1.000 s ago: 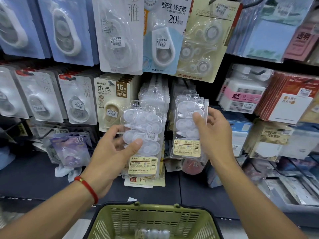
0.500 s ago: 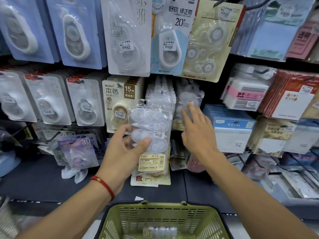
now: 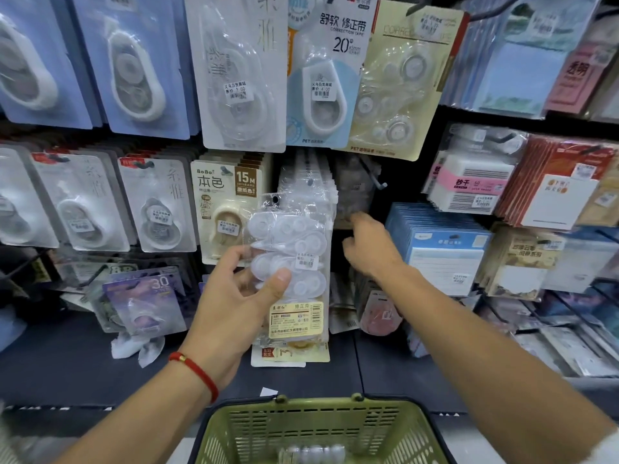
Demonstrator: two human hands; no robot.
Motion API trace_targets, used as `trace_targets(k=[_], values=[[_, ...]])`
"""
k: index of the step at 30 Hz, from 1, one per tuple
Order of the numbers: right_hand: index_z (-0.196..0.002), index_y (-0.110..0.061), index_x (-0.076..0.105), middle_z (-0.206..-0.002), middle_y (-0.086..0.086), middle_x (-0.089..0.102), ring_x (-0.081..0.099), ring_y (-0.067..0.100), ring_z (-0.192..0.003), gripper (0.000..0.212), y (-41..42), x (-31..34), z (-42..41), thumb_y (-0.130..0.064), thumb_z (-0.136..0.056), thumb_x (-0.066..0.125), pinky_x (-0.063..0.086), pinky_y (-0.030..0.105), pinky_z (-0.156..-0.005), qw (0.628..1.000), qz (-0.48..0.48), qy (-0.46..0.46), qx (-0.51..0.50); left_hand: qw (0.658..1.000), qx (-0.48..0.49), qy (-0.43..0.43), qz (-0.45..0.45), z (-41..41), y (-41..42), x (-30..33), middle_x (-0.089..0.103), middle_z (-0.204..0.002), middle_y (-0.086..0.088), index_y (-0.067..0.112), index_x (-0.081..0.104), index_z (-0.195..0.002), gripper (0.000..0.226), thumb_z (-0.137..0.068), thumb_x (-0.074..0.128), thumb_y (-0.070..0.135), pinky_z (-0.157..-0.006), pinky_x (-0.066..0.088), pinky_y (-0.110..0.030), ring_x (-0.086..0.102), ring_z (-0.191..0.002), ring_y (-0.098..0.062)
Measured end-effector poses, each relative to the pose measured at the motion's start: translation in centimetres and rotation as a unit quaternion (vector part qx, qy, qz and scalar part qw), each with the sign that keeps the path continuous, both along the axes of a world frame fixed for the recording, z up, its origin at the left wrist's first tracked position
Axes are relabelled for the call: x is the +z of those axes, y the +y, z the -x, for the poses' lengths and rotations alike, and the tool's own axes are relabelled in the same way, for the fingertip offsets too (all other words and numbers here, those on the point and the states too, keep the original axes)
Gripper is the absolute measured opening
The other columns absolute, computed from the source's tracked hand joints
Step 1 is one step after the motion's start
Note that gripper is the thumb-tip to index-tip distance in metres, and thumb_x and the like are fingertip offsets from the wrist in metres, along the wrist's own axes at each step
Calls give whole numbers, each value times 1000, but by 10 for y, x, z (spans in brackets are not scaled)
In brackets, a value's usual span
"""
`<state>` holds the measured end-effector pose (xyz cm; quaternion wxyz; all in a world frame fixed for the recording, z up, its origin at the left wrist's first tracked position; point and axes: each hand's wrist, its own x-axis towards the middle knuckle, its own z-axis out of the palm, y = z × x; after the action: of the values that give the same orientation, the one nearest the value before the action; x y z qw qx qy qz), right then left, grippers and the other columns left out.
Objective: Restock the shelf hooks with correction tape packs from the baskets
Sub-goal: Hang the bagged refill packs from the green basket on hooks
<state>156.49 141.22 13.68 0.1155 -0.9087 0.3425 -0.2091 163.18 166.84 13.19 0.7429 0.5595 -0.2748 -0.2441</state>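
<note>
Left hand [image 3: 234,309] pinches a clear correction tape pack [image 3: 294,262]; right hand [image 3: 368,246] hangs loose, seemingly empty — line the pack's hole onto the hook [image 3: 380,184] at one o'clock.

I hold one clear correction tape pack [image 3: 291,262] in my left fingers [image 3: 279,279]; it contains three white dispensers. One more pack [image 3: 313,453] lies in the one green basket [image 3: 254,426] at 6 o'clock. At 12 o'clock, the top row shows five hanging card fronts. One red bracelet [image 3: 196,370] circles my left wrist. Two forearms are in view.
</note>
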Motion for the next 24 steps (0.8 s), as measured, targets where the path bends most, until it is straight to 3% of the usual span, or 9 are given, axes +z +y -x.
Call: trace_targets(k=[3,5,8,10,12,15,19,21,24], values=[[-108,-26,72,-91,1,75,69,19,-86,21,43,-2,34,-20,-103,52,49,24,-72,970,-114,-208,46,1000,-22,14,16,6,-1,1,82,-105,-4,19,60,-118,50,-73,81,26,-69,61,-21,79,-92,-17],[-91,-32,70,-77,-5,72,67,12,-70,23,73,-4,60,-39,-103,51,50,20,-63,937,-197,-261,122,999,-34,28,23,10,-2,1,82,-103,-5,19,58,-116,50,-72,82,22,-67,61,-21,80,-89,-17],[-93,-25,70,-87,-5,73,68,13,-78,40,101,-10,86,-60,-100,51,57,34,-68,910,-286,-226,198,998,-43,38,29,15,-6,1,82,-101,-8,17,57,-114,52,-70,84,20,-66,61,-23,80,-85,-18],[-98,-21,70,-97,1,77,74,22,-90,37,106,-13,92,-56,-97,58,61,50,-79,903,-310,-225,193,998,-42,36,28,18,-8,-1,82,-102,-9,16,58,-113,55,-66,87,24,-66,62,-27,80,-85,-22],[-97,-25,69,-95,3,77,75,23,-90,27,105,-12,94,-50,-96,60,62,50,-80,892,-320,-266,176,999,-31,29,18,20,-11,-3,82,-104,-7,18,59,-112,58,-64,88,30,-68,62,-28,80,-88,-22],[-92,-23,58,-89,21,62,60,40,-80,39,99,-4,97,-61,-92,51,54,59,-77,894,-289,-327,103,1000,-11,11,0,17,-13,-6,82,-107,-1,24,62,-113,47,-71,83,29,-73,60,-23,78,-96,-15],[-90,-16,50,-82,16,48,48,29,-74,40,83,10,101,-55,-100,49,49,62,-73,888,-268,-370,56,1000,-2,17,-20,9,-11,-10,81,-109,-2,30,67,-109,28,-86,78,17,-77,60,-29,78,-101,-18],[-90,-13,48,-81,13,46,47,29,-73,39,80,12,102,-49,-105,50,49,64,-72,889,-272,-366,53,999,-3,21,-29,7,-9,-9,81,-109,-2,35,69,-100,25,-88,78,16,-73,61,-29,79,-100,-19],[-94,-9,51,-87,32,51,55,41,-74,43,79,10,102,-52,-102,52,50,68,-74,883,-288,-368,48,999,-2,24,-35,6,-8,-10,81,-109,-2,37,69,-99,25,-87,78,16,-78,59,-37,79,-99,-20]])
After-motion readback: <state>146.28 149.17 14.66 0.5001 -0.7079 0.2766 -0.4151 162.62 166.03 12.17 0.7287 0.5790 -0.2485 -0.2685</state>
